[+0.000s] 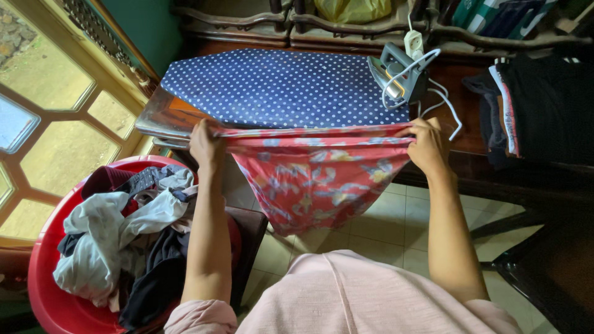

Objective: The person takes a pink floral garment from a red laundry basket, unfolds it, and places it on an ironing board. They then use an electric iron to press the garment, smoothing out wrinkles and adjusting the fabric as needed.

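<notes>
Here, my left hand (206,141) and right hand (427,143) had fingers pinched on the red cloth (312,176), stretched crosswise over the ironing board (278,86); a red basin (46,297) held clothes (117,235).

No label, sign or screen shows anywhere in the view. The one thing that may count as a package is a yellow plastic bag (352,8) at the top edge, crumpled and glossy, lying on the dark wooden furniture behind the far side of the ironing board. Its upper part is cut off by the frame, so its full shape and whatever it holds cannot be told. To its right, at the top corner, lie folded striped cloths, green and white, not wrapped.
</notes>
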